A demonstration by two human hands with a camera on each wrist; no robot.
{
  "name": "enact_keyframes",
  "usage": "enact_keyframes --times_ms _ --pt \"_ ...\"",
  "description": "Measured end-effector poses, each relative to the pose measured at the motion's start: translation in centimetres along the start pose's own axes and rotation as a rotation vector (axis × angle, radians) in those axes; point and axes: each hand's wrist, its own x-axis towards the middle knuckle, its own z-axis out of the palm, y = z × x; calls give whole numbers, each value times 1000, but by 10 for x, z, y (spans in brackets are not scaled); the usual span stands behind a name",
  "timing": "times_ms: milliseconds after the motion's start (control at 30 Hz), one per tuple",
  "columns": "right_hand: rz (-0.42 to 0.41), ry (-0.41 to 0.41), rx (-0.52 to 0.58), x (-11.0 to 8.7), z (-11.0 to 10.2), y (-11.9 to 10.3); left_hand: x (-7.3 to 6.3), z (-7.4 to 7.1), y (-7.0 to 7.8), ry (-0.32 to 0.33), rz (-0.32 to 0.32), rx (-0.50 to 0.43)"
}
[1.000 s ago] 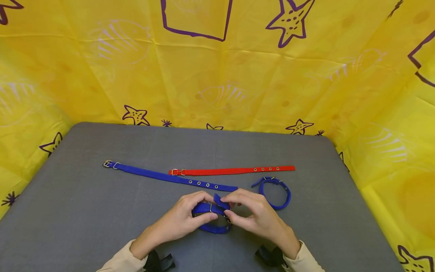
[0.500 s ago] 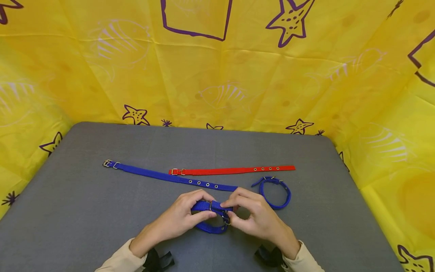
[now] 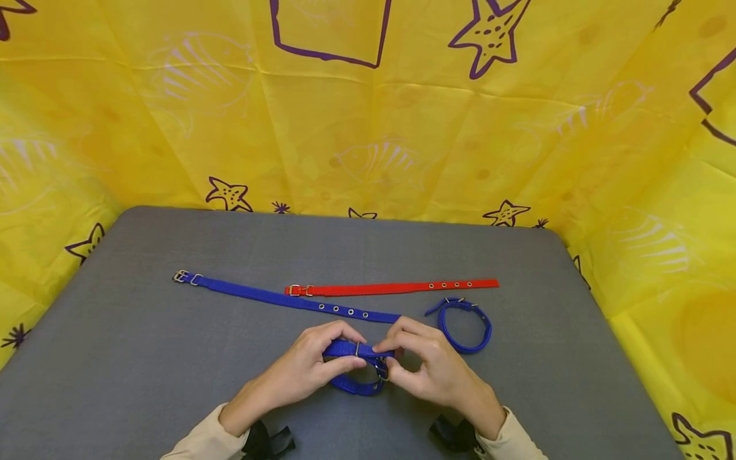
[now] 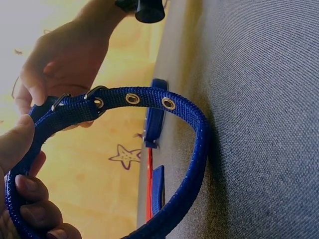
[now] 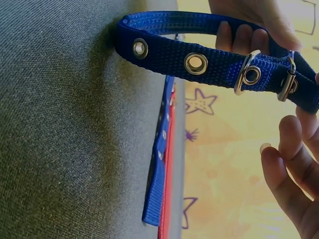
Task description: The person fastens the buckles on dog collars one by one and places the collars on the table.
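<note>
A blue pet collar (image 3: 358,387), bent into a loop, is held between both hands over the near middle of the table. My left hand (image 3: 305,364) grips its left side, thumb inside the loop and fingers over the far side. At its right part, my right hand (image 3: 431,361) pinches the strap's tail end beside the buckle (image 5: 288,84). The right wrist view shows the strap passed through the buckle and a metal ring (image 5: 246,73), with metal eyelets (image 5: 196,63) along the band. In the left wrist view the collar's lower curve (image 4: 199,149) hangs close to the table.
Beyond the hands, a blue collar (image 3: 247,292) lies stretched out on the grey table (image 3: 115,358), its end near the right fingers. Behind it lies a straight red collar (image 3: 368,291). A buckled blue collar (image 3: 489,332) stands right of the right hand. Yellow patterned cloth (image 3: 368,115) surrounds the table.
The collar's tail, raised between the right fingers a second ago, now lies flat along the band. The buckle shows more below the right fingertips. Both hands have barely moved.
</note>
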Motion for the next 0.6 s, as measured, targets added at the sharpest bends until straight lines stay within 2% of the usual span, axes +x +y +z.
enact_keyframes --times_ms 367,600 --pt "33 -16 -14 -1 -1 0 0 -2 1 -10 36 1" --pt "21 -6 -22 0 -2 -1 2 -2 0 -19 44 -1"
